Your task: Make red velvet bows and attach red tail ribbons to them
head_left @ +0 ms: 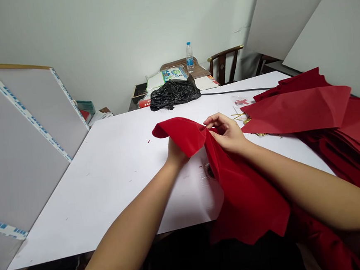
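Observation:
A red cloth [246,188] is gathered to a narrow point between my hands, above the white table [108,169]. Its short end flares out to the left, and the long part hangs over the table's front edge. My right hand [226,133] pinches the gathered point, thumb and fingers closed on the fabric. My left hand [177,152] is under the flared end, its fingers mostly hidden by the cloth. A small round dark object [210,171] lies on the table, partly behind the cloth.
Red cloth pieces [296,111] are piled at the right, beside gold ties [246,122] and a small clear packet [241,101]. A black plastic bag [175,93] lies at the back edge. Behind it stands a water bottle [189,58]. White panels [35,121] rise at the left.

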{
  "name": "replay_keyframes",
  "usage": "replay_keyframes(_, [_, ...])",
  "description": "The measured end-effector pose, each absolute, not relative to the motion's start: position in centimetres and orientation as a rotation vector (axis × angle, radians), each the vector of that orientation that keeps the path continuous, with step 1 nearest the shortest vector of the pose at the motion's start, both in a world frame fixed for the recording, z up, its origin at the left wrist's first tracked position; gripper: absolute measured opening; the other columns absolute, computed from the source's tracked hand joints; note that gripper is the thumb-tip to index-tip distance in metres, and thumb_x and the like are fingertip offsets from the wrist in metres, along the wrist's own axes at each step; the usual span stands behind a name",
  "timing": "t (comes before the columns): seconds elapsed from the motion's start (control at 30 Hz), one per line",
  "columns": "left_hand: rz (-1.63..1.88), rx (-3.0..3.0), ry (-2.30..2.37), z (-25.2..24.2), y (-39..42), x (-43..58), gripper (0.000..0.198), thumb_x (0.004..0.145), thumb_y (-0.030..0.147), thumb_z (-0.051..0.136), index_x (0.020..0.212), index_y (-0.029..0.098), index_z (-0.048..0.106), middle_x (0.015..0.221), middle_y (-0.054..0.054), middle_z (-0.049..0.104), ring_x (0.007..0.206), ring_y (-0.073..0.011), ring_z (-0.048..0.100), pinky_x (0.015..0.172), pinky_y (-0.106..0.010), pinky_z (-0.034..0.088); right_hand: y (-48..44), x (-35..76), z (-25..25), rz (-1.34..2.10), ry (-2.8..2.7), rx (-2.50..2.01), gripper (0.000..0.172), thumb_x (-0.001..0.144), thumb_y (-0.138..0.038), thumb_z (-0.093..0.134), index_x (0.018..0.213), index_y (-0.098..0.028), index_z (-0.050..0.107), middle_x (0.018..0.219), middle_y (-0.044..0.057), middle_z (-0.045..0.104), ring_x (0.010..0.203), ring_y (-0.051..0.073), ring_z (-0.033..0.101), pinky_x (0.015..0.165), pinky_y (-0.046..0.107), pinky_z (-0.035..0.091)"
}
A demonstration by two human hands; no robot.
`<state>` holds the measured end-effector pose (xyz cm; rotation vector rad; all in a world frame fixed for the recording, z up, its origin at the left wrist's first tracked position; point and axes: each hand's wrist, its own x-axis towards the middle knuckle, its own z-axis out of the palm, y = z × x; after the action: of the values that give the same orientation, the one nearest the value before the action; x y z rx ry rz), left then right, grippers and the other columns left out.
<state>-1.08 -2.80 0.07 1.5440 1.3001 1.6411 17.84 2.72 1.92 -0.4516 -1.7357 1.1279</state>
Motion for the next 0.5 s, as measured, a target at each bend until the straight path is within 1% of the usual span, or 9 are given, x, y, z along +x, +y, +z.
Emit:
replay_keyframes(0.13, [1.663, 1.695, 1.422, 1.7, -4.0, 0.2, 0.024, 0.083, 0.04, 0.081, 0.091, 0.02, 0.07, 0.088, -0.004, 0.074, 0.082, -0.0221, 0.069, 0.068, -0.033, 0.056, 2.5, 17.6, 2.1, 1.136, -1.671, -0.517, 0.048, 0.082, -0.058, 0.082, 0.107, -0.018, 0.069, 0.093, 0.007, 0.071, 0.087, 0.017, 0.068, 0.079, 0.03, 0.057])
replay_keyframes(0.27, [1.657, 1.8, 1.456, 2.9, -5.0, 0.9, 0.013, 0.088, 0.032, 0.075, 0.085, 0.02, 0.072, 0.084, -0.004, 0.074, 0.074, -0.017, 0.068, 0.062, -0.028, 0.051, 2.2, 17.3, 2.2, 1.159, -1.651, -0.558, 0.054, 0.08, -0.062, 0.082, 0.108, -0.017, 0.073, 0.09, 0.008, 0.073, 0.08, 0.018, 0.068, 0.072, 0.03, 0.057])
replay_keyframes(0.33, [1.674, 1.822, 1.444, 3.0, -5.1, 1.1, 0.008, 0.089, 0.026, 0.072, 0.085, 0.019, 0.074, 0.084, -0.004, 0.075, 0.075, -0.016, 0.068, 0.063, -0.028, 0.05, 2.2, 17.3, 2.3, 1.166, -1.64, -0.558, 0.056, 0.077, -0.061, 0.084, 0.109, -0.017, 0.074, 0.088, 0.007, 0.074, 0.078, 0.018, 0.068, 0.069, 0.03, 0.056])
replay_keyframes(0.4, [1.694, 1.83, 1.414, 3.0, -5.2, 1.2, 0.005, 0.09, 0.021, 0.071, 0.087, 0.019, 0.075, 0.088, -0.005, 0.076, 0.078, -0.0157, 0.069, 0.064, -0.027, 0.05, 2.2, 17.2, 2.3, 1.157, -1.631, -0.545, 0.052, 0.076, -0.059, 0.085, 0.104, -0.016, 0.075, 0.087, 0.007, 0.074, 0.077, 0.018, 0.068, 0.068, 0.03, 0.056])
replay_keyframes(0.5, [1.724, 1.84, 1.363, 2.9, -5.1, 1.3, 0.005, 0.089, 0.018, 0.07, 0.086, 0.019, 0.074, 0.09, -0.005, 0.075, 0.079, -0.0154, 0.069, 0.064, -0.027, 0.049, 2.3, 17.3, 2.2, 1.155, -1.679, -0.515, 0.044, 0.079, -0.057, 0.084, 0.091, -0.017, 0.075, 0.084, 0.006, 0.073, 0.076, 0.019, 0.066, 0.068, 0.03, 0.054])
